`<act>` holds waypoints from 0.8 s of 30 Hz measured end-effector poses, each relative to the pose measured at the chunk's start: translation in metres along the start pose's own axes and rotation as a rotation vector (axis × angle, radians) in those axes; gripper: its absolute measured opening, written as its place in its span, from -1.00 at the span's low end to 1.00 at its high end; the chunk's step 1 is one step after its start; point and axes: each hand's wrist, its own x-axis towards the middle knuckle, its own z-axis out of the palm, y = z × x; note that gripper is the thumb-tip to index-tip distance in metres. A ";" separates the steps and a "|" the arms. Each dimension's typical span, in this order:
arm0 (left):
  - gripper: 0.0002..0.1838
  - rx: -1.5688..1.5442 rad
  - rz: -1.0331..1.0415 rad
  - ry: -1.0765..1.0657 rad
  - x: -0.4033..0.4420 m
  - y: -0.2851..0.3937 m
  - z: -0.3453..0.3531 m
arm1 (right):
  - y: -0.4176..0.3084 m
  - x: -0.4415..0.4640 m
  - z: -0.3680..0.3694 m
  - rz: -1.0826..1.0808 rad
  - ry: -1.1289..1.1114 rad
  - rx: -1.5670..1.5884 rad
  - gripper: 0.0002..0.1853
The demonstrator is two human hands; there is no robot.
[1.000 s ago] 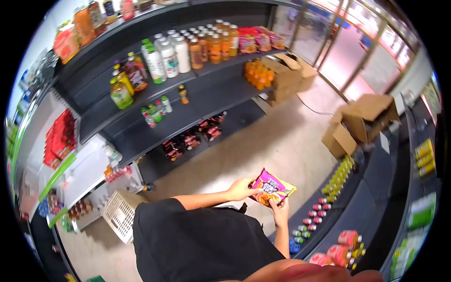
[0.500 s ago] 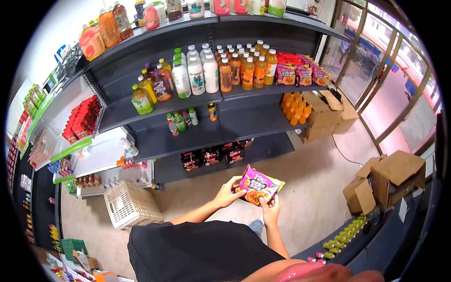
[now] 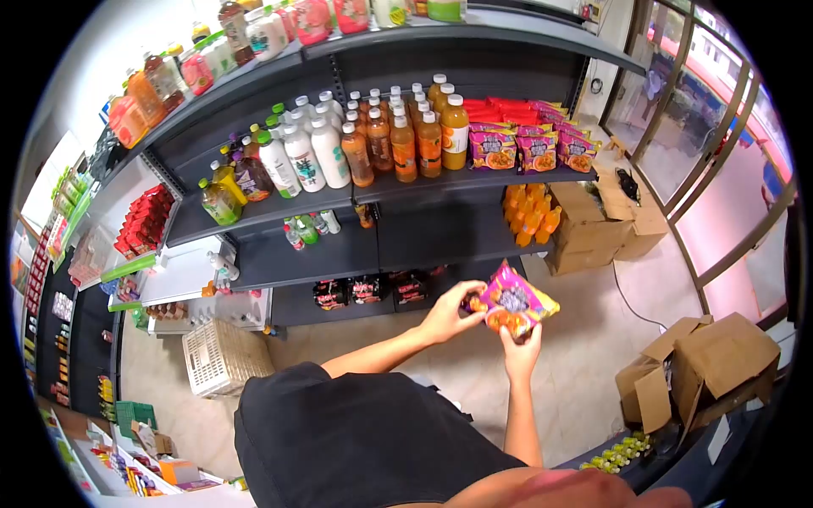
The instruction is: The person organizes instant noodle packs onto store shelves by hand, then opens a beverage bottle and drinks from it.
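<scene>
A purple and yellow instant noodle packet (image 3: 515, 298) is held up in front of the shelves, its printed face with a food picture turned toward me. My left hand (image 3: 451, 315) is closed on its left edge, thumb in front. From below, my right hand (image 3: 520, 349) pinches the lower edge. Matching purple packets (image 3: 538, 151) stand in a row at the right end of the middle shelf, with red packs (image 3: 500, 110) behind them.
Juice bottles (image 3: 405, 152) and white bottles (image 3: 326, 152) line the middle shelf (image 3: 288, 207). Orange bottles (image 3: 531, 216) stand one shelf lower. Cardboard boxes (image 3: 720, 364) sit on the floor at right, a cream plastic crate (image 3: 222, 360) at left. Glass doors (image 3: 690, 110) stand at far right.
Both hands have carried the noodle packet rightward and slightly up, closer to the shelves. The view has shifted nearer the right part of the shelf. Both hands keep their hold.
</scene>
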 end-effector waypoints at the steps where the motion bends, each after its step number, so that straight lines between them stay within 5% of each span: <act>1: -0.38 0.097 0.062 0.060 0.015 -0.001 -0.003 | -0.008 0.026 0.005 -0.013 -0.020 -0.023 -0.42; 8: -0.49 0.158 0.074 0.301 0.129 -0.063 -0.041 | -0.017 0.195 0.073 -0.170 -0.067 -0.205 -0.23; 19: -0.34 0.317 -0.043 0.442 0.266 -0.147 -0.045 | 0.014 0.394 0.146 -0.413 -0.096 -0.434 -0.25; 22: -0.32 0.338 -0.147 0.461 0.291 -0.170 -0.029 | 0.037 0.429 0.147 -0.655 -0.059 -0.591 -0.26; 24: -0.30 0.385 -0.159 0.468 0.305 -0.182 -0.017 | 0.044 0.445 0.147 -0.540 -0.066 -0.674 -0.21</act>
